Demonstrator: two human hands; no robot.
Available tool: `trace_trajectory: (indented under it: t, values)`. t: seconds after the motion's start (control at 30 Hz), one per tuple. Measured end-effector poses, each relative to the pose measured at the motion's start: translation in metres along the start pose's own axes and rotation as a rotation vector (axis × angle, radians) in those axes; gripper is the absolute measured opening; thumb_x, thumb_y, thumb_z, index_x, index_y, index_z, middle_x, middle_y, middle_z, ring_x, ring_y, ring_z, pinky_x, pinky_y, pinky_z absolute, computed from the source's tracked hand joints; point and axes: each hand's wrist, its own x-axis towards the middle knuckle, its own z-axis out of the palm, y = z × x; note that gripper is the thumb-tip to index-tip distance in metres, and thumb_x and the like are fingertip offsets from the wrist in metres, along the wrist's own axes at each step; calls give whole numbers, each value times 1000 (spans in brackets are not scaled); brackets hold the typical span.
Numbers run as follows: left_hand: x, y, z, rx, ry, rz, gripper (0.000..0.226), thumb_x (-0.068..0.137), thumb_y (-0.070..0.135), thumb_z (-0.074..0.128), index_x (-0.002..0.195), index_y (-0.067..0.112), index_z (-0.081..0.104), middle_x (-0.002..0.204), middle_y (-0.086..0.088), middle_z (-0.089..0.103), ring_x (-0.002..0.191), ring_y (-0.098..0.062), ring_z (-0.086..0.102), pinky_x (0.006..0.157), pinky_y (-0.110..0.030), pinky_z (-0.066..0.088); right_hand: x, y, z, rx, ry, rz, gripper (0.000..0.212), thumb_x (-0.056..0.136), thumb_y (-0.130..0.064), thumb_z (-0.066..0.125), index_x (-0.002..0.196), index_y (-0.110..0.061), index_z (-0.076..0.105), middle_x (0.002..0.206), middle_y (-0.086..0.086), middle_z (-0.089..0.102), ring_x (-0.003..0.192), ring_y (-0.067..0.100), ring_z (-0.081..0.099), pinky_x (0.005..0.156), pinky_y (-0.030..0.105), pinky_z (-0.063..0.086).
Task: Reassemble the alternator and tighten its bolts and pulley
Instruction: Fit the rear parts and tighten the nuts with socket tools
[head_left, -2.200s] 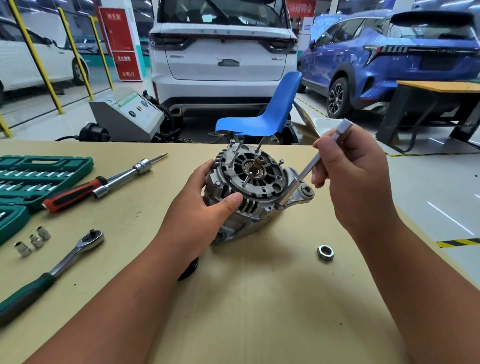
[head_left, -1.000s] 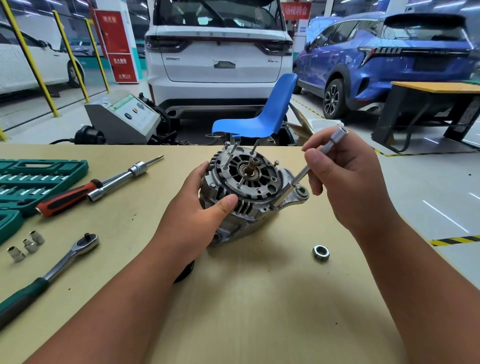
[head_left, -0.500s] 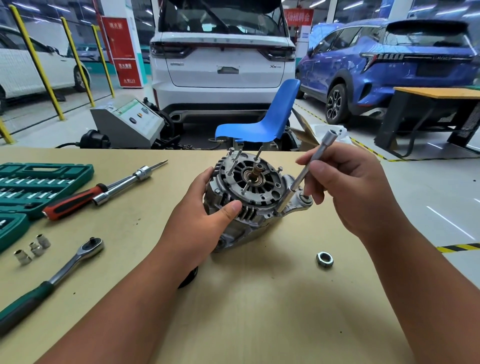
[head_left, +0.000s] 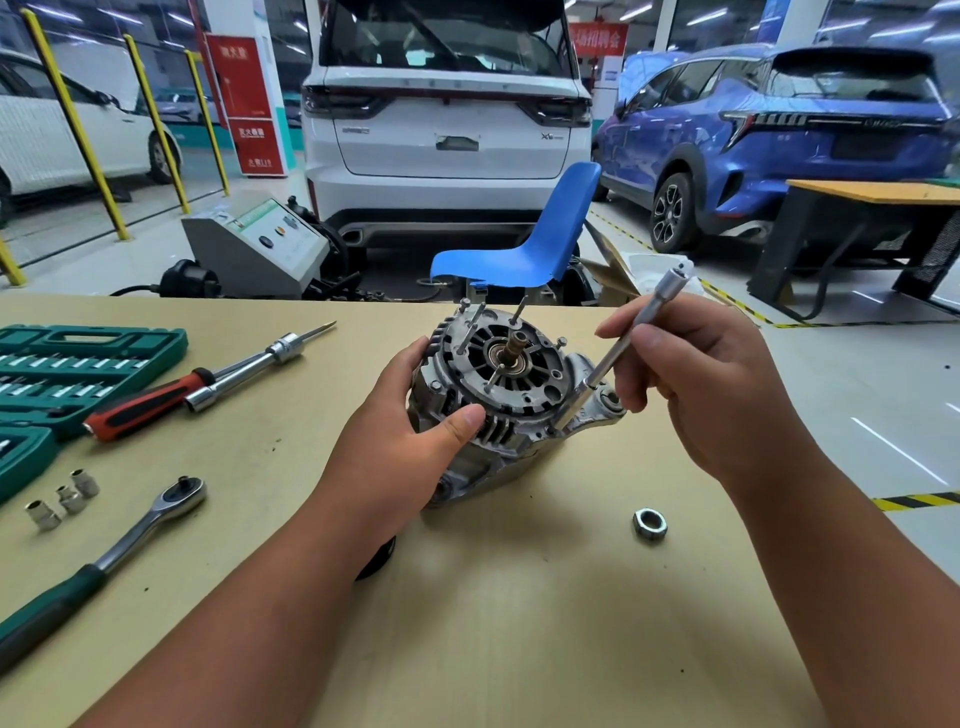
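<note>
Gripping tilted grey finned alternator (head_left: 519, 397) in left hand (head_left: 400, 452), right hand (head_left: 711, 400) pinching socket extension (head_left: 614, 352) at its rim, shaft (head_left: 513, 348) bare

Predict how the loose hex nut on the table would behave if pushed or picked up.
The nut lies flat on the table, so a push would probably slide it, not roll it. It looks like solid metal: likely rigid and heavy for its size. Its shiny flats may be slippery to pinch.
</note>
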Motion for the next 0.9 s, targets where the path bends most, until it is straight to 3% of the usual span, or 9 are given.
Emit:
trace_trajectory:
  t: [0.13, 0.3, 0.57, 0.67, 0.77, 0.9]
  values:
    - [1, -2, 0, 7, -4, 7, 75, 78, 57, 75, 144, 66, 40, 121, 50, 57, 119, -3, 67, 106, -44, 55, 0, 0, 2, -11, 28, -20, 17, 93, -22, 61, 95, -23, 79, 61, 4, 64, 52, 21, 57, 56, 24, 48]
    - [2, -5, 0, 5, -5, 17, 70, 78, 57, 75, 138, 71, 42, 123, 47, 59, 117, -5, 69, 103, -44, 57, 1, 0, 3, -9, 55, -24, 3, 91, -24, 70, 89, -25, 72, 61, -3, 60, 50, 20, 56, 53, 25, 49]
    - [3, -5, 0, 3, -3, 16, 70, 78, 59, 75, 138, 72, 41, 121, 49, 58, 117, -4, 69, 103, -45, 57, 0, -1, 0, -14, 106, -23, 24, 95, -20, 54, 100, -20, 77, 62, 8, 62, 55, 24, 56, 55, 25, 46]
    - [3, -6, 0, 5, -3, 18, 73, 78, 60, 75, 142, 69, 41, 124, 45, 60, 117, -5, 69, 102, -46, 57, 0, -1, 1, -20, 112, -29, 18, 96, -22, 58, 98, -18, 75, 63, 6, 63, 56, 22, 57, 55, 26, 47]
    - [3, -5, -1, 11, -5, 18, 73, 78, 60, 75, 141, 70, 40, 117, 52, 57, 116, -3, 69, 102, -45, 58, 1, -1, 3, -26, 122, -38, 9, 94, -25, 65, 92, -19, 71, 62, 0, 63, 53, 20, 56, 54, 26, 48]
    - [2, -3, -1, 4, -8, 18, 71, 78, 58, 75, 139, 71, 41, 115, 52, 58, 114, -1, 69, 100, -44, 59, 1, 0, 3, -28, 125, -46, 10, 96, -23, 63, 98, -24, 73, 61, 0, 59, 54, 21, 56, 54, 26, 49]
